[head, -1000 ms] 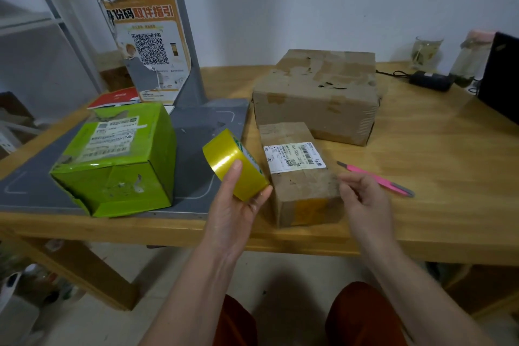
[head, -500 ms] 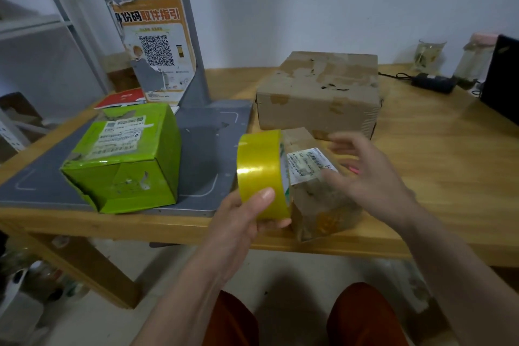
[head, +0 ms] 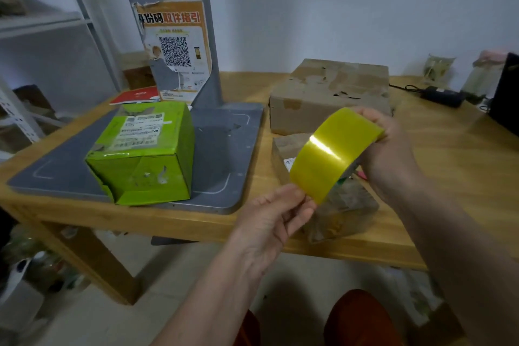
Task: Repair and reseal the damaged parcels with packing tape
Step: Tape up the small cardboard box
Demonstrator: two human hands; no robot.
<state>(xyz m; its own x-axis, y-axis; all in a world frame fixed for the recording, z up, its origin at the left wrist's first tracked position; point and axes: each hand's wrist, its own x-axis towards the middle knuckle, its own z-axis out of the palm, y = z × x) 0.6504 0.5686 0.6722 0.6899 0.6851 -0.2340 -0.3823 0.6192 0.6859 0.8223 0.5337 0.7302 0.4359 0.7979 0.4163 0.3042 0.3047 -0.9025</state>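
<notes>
While both forearms reach up from the lower edge of the view, the two hands share one tape roll point(head: 334, 153), held in the air above the small box point(head: 341, 205) at the front of the table point(head: 449, 177). The left hand point(head: 276, 222) sits lower, with thumb and fingers pinching the roll's near, lower edge. The right hand point(head: 390, 149) is higher and to the right, with its fingers curled round the roll's far upper edge and its back turned to the camera. The roll is tilted, its glossy yellow outer face toward the camera and catching a streak of light.

Three parcels show. One green box point(head: 143, 154), dented and torn at its front corner, stands on the grey scanner base point(head: 224, 149) at the left. One large box point(head: 328, 95), scuffed and holed on top, lies toward the back of the table. The small box, just in front of the large one, is partly hidden by the tape and the hands; only a corner of its white label shows.

One scanner post point(head: 174, 36) carries one torn poster with a QR code. One black adapter point(head: 443, 95) with its cable lies at the far right, near two glass jars point(head: 438, 67).
</notes>
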